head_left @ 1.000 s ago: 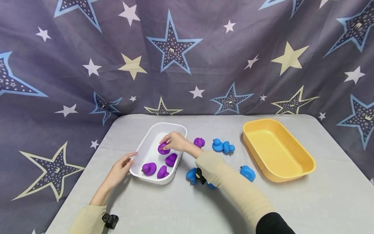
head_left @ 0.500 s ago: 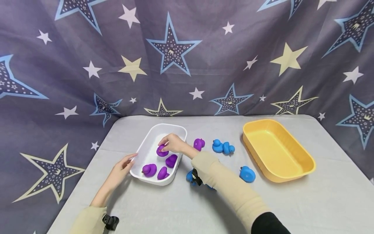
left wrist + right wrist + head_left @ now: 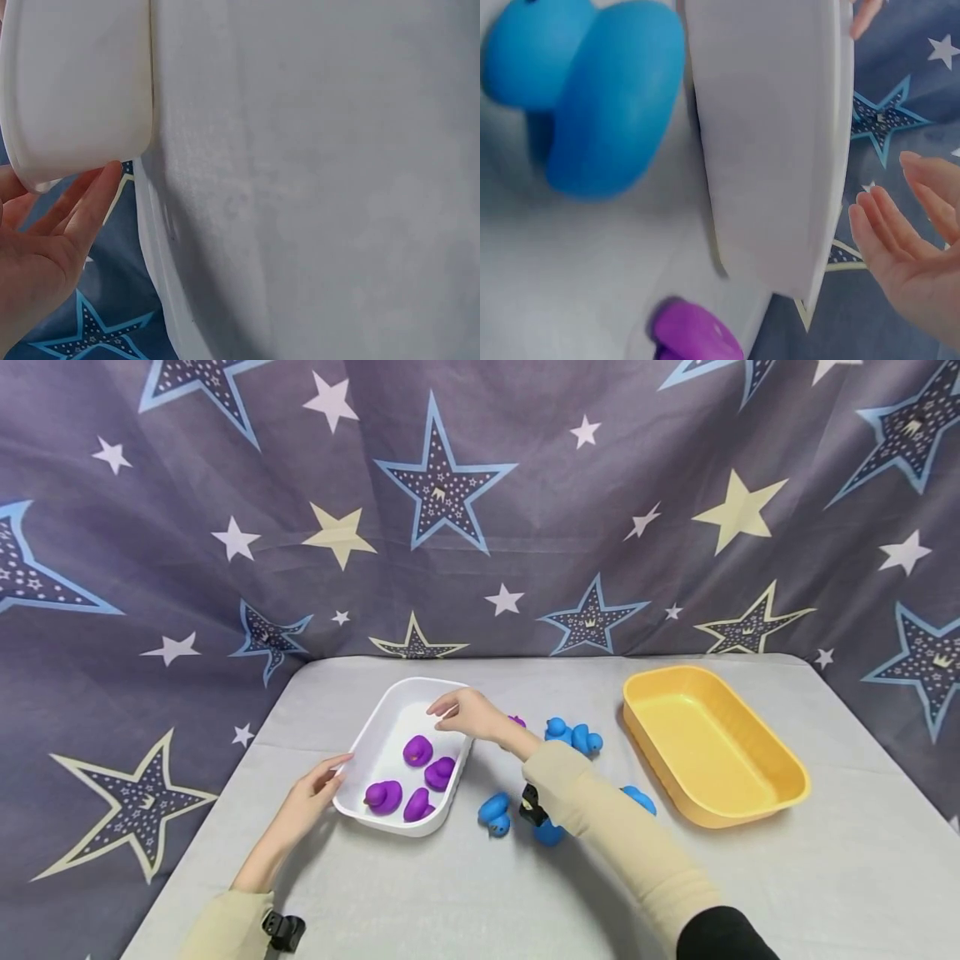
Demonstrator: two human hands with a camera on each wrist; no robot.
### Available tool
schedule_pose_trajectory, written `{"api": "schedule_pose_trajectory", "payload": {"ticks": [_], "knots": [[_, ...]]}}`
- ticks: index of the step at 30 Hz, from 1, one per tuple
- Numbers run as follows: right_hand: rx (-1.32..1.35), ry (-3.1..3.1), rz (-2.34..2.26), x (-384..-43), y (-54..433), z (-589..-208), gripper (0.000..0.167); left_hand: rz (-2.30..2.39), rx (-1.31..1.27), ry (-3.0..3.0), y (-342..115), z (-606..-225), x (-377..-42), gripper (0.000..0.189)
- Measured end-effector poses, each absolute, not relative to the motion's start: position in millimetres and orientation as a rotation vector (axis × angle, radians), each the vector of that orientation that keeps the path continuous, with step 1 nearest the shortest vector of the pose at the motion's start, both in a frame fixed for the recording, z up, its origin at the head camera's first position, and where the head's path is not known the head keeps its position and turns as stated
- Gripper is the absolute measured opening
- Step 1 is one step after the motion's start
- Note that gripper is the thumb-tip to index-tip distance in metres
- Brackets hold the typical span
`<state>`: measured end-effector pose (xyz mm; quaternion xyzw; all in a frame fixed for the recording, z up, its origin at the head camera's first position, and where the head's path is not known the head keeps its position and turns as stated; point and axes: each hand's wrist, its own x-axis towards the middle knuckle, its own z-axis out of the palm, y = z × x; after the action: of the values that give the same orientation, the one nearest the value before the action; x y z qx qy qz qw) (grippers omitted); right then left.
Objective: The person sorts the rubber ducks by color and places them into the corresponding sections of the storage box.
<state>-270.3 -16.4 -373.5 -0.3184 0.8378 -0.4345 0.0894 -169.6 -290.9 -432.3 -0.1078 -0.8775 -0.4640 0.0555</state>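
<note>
Several purple rubber ducks [image 3: 383, 797] lie in the white tray [image 3: 358, 777] on the left of the table. My left hand [image 3: 303, 802] holds the tray's left rim; in the left wrist view its fingers lie on both sides of that rim. My right hand [image 3: 472, 714] hovers over the tray's far right side, fingers loosely bent with nothing between them. Just below it, a purple duck [image 3: 417, 751] rests apart from the fingers. Another purple duck [image 3: 517, 721] stands outside the tray, mostly hidden behind my right wrist.
Several blue rubber ducks lie on the cloth: one near the tray [image 3: 493, 814], one partly under my right sleeve [image 3: 549, 833], a pair behind my forearm. A yellow tray [image 3: 780, 781] stands to the right. A star-patterned curtain [image 3: 525, 543] hangs behind the table.
My right hand has let go of the purple duck inside the white tray, then risen and moved right. My left hand stays at the rim.
</note>
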Motion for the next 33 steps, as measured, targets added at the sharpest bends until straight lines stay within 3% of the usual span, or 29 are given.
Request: {"api": "schedule_pose_trajectory", "payload": {"ticks": [33], "knots": [[-0.761,2.572,-1.264,-286,57,-389,0.031,-1.467,-0.294,-2.672,-291,-432,-171,0.034]]}}
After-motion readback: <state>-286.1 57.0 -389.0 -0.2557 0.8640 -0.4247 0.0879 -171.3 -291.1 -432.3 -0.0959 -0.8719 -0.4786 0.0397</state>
